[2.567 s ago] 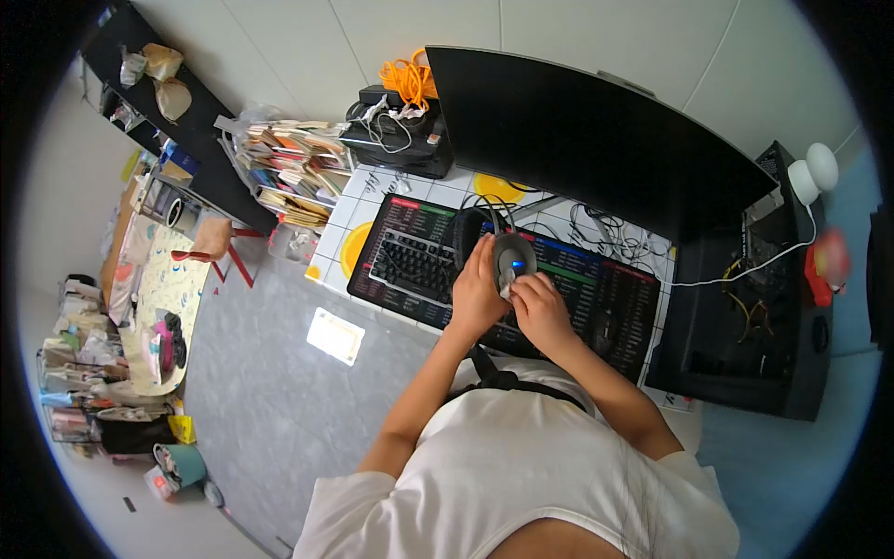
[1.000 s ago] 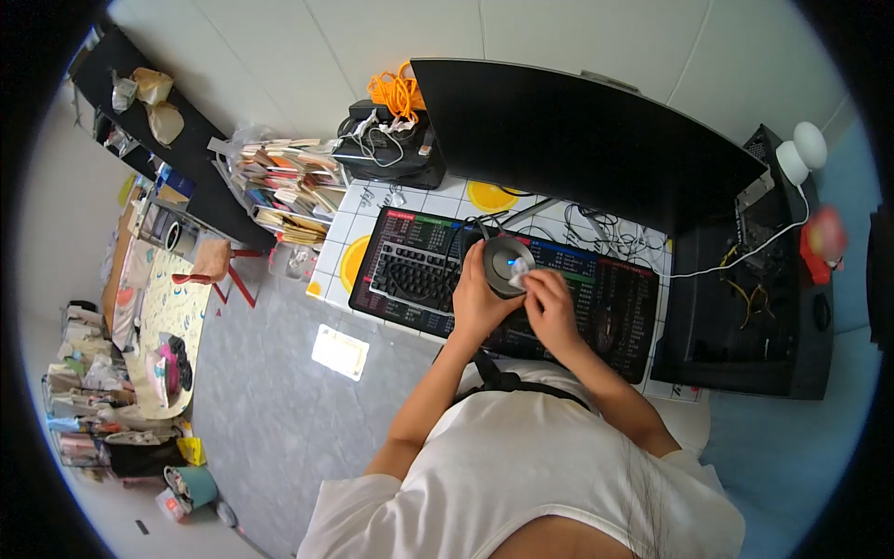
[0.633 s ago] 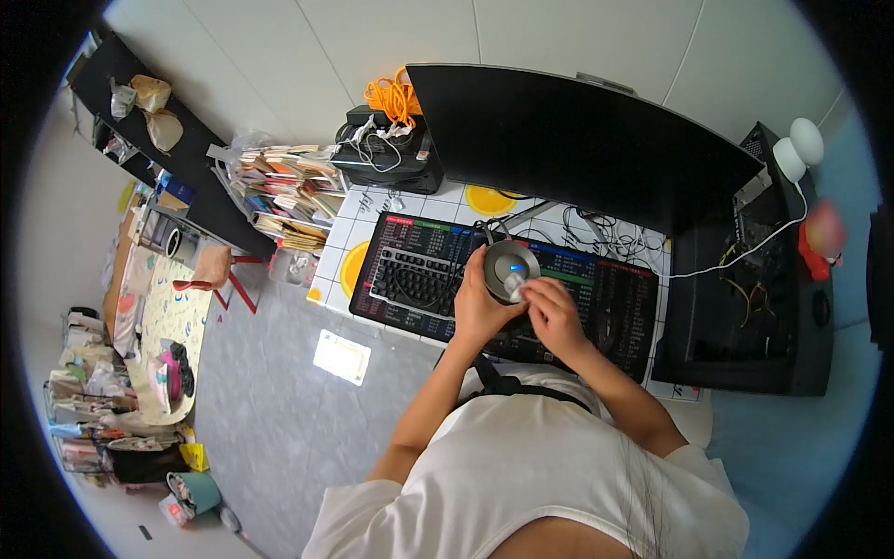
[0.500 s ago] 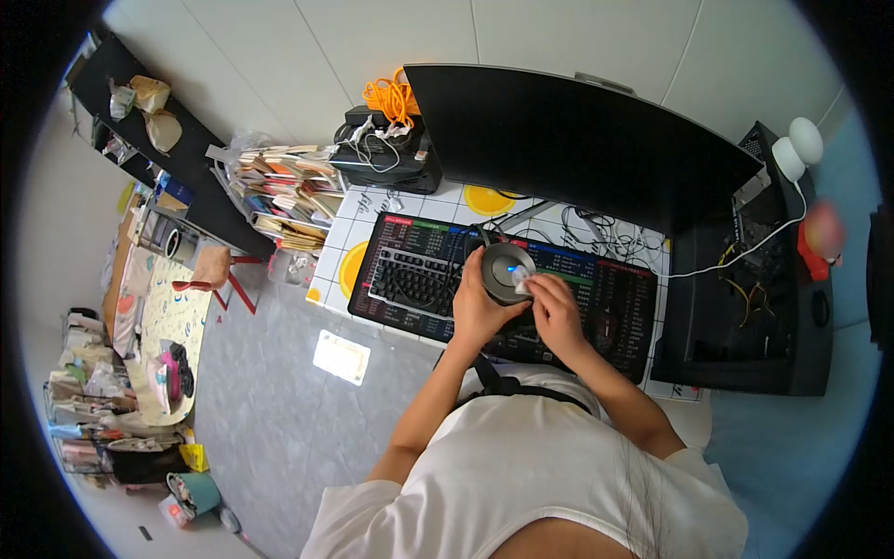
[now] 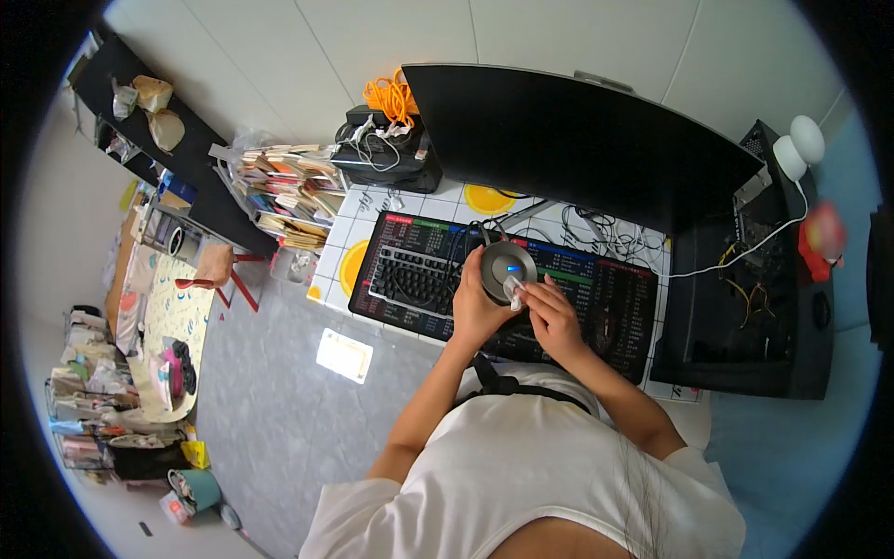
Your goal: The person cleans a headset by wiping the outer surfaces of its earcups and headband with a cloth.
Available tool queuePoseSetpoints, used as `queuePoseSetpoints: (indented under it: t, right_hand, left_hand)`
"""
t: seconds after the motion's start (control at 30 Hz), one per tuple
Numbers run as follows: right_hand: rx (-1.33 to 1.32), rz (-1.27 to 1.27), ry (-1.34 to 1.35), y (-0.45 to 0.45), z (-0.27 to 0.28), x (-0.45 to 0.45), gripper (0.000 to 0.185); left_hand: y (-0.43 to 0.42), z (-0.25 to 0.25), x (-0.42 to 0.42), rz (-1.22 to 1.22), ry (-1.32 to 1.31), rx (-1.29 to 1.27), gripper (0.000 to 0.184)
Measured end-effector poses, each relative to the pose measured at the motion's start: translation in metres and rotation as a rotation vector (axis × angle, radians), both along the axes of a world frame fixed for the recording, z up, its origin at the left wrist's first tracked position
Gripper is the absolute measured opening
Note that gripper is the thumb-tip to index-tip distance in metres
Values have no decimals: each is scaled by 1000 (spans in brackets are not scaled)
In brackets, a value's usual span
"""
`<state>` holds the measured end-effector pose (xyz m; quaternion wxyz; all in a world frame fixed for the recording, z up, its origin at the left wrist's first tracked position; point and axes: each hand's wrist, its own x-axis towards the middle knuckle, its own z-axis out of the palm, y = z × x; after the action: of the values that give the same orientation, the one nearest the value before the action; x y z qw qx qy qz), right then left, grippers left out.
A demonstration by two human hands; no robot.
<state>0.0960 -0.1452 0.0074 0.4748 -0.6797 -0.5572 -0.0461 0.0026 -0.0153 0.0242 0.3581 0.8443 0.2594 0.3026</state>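
My left hand is wrapped round the lower left side of a headset, gripping its round grey ear cup, which has a small blue mark on its face. A thin dark band shows above the cup; the rest of the headset is hidden. In my right hand a crumpled white tissue is pinched between the fingers, touching the cup's lower right edge. Both hands are above a black printed desk mat, just right of a keyboard.
Behind the mat stands a wide black monitor, with loose cables in front of it. An open computer case takes up the right side. A black box with orange cable and stacked books are at left.
My right hand has shifted slightly down and left with the tissue, from the middle of the ear cup to its lower edge. My left hand keeps its hold.
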Motion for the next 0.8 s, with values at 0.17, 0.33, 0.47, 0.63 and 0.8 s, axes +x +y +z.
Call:
queuePoseSetpoints:
  t: [0.17, 0.33, 0.47, 0.63, 0.8]
  right_hand:
    - [4, 108, 33, 16, 10, -19, 34]
    - [-4, 110, -12, 19, 17, -16, 31]
    - [46, 62, -103, 0, 7, 2, 25]
    - [32, -94, 18, 0, -9, 11, 28]
    - [43, 127, -29, 5, 7, -11, 29]
  left_hand:
    - [5, -18, 1, -41, -43, 42, 80]
    - [6, -13, -3, -53, -78, 41, 77]
    - [-1, -1, -2, 1, -53, 73, 85]
    - [-5, 4, 0, 31, 12, -66, 98]
    - [4, -15, -1, -38, -44, 57, 97]
